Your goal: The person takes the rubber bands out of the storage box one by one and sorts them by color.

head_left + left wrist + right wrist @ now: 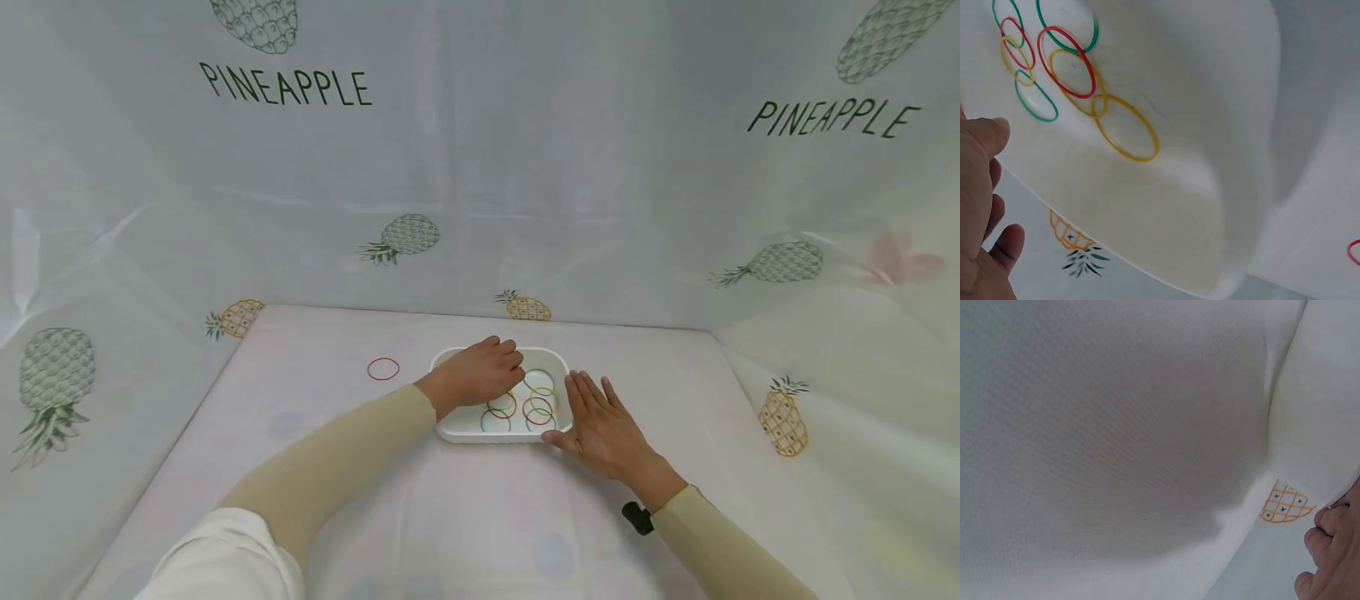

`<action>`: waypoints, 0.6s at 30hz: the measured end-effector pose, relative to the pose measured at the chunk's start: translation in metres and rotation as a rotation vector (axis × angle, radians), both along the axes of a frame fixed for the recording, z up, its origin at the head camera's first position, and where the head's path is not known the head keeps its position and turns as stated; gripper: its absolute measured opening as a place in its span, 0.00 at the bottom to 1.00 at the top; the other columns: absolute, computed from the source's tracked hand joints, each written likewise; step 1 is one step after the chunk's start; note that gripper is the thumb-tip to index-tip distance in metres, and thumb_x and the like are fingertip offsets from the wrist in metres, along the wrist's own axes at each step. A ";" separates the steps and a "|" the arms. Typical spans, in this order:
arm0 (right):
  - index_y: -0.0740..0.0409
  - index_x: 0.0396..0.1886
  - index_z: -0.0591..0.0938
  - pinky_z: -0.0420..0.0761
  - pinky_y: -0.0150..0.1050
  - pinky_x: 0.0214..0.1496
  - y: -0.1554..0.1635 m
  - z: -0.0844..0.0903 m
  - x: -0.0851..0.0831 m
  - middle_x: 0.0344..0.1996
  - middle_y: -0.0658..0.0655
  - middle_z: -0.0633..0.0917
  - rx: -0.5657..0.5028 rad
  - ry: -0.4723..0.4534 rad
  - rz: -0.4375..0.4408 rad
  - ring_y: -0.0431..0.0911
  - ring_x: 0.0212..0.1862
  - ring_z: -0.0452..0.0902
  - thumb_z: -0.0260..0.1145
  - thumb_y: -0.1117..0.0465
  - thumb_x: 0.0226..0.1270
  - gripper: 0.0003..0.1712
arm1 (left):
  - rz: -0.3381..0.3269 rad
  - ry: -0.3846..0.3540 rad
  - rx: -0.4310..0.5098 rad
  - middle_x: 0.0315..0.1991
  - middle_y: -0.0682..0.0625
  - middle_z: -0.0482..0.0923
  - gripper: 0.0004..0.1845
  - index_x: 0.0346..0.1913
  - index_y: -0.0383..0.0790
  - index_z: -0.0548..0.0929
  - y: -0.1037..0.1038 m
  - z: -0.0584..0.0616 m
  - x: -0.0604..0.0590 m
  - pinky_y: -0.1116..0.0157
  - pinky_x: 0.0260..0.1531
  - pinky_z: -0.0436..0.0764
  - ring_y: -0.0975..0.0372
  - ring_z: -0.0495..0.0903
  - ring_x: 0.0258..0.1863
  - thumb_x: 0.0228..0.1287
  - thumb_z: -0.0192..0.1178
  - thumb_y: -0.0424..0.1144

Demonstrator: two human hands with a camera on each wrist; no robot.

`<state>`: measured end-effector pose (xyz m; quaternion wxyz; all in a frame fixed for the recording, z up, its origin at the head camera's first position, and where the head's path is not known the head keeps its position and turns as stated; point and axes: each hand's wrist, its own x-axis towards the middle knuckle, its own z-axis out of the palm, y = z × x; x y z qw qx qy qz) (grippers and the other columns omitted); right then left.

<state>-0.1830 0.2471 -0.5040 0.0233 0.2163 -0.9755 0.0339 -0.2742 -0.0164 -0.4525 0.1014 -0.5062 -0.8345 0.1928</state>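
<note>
A white tray [480, 438] sits on the table with thin rubber bands in red, yellow and green inside. In the left wrist view a yellow band [1155, 140], a red band [1087, 60] and a green band [1095, 31] overlap on its floor. My left hand [480, 372] is over the left part of the tray, fingers loosely bent; the left wrist view shows its fingers [997, 206] by the rim without a band. My right hand [603, 425] lies along the tray's right end, fingers straight against the wall and thumb at the front corner.
A single red rubber band [383, 380] lies on the table left of the tray. The pale cloth table top [465, 517] spreads around it. Behind stands a sheet wall [525, 167] printed with pineapples, continuing down both sides.
</note>
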 end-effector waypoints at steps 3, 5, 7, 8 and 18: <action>0.70 0.83 0.55 0.46 0.60 0.85 0.000 0.001 0.000 0.83 0.68 0.57 0.000 0.002 -0.001 0.60 0.85 0.49 0.52 0.23 0.74 0.62 | -0.053 0.016 -0.037 0.55 0.55 0.81 0.11 0.60 0.49 0.83 0.009 0.000 -0.004 0.62 0.56 0.75 0.59 0.73 0.53 0.83 0.55 0.41; 0.70 0.83 0.55 0.47 0.60 0.85 0.000 0.002 0.000 0.83 0.68 0.58 -0.001 0.011 0.008 0.60 0.85 0.50 0.52 0.23 0.74 0.61 | -0.074 0.026 -0.061 0.55 0.55 0.80 0.12 0.60 0.49 0.83 0.014 -0.001 -0.007 0.62 0.56 0.75 0.59 0.73 0.53 0.83 0.55 0.42; 0.71 0.82 0.57 0.48 0.61 0.84 -0.001 0.002 0.000 0.82 0.69 0.59 -0.005 0.027 0.017 0.61 0.84 0.52 0.52 0.23 0.74 0.61 | -0.089 0.035 -0.093 0.55 0.55 0.80 0.12 0.61 0.50 0.82 0.018 -0.003 -0.010 0.61 0.56 0.75 0.60 0.73 0.53 0.83 0.54 0.42; 0.71 0.82 0.57 0.49 0.61 0.84 -0.001 0.002 0.000 0.82 0.69 0.60 -0.004 0.035 0.021 0.61 0.84 0.52 0.52 0.24 0.74 0.61 | -0.095 0.036 -0.105 0.55 0.55 0.80 0.12 0.61 0.50 0.82 0.020 -0.004 -0.011 0.61 0.56 0.75 0.60 0.73 0.53 0.83 0.54 0.43; 0.71 0.82 0.57 0.49 0.60 0.84 0.001 0.000 0.001 0.82 0.69 0.59 0.019 0.038 -0.001 0.60 0.84 0.52 0.51 0.22 0.73 0.62 | -0.117 0.047 -0.212 0.59 0.56 0.78 0.14 0.64 0.52 0.81 0.032 -0.011 -0.022 0.59 0.61 0.74 0.59 0.72 0.57 0.83 0.54 0.45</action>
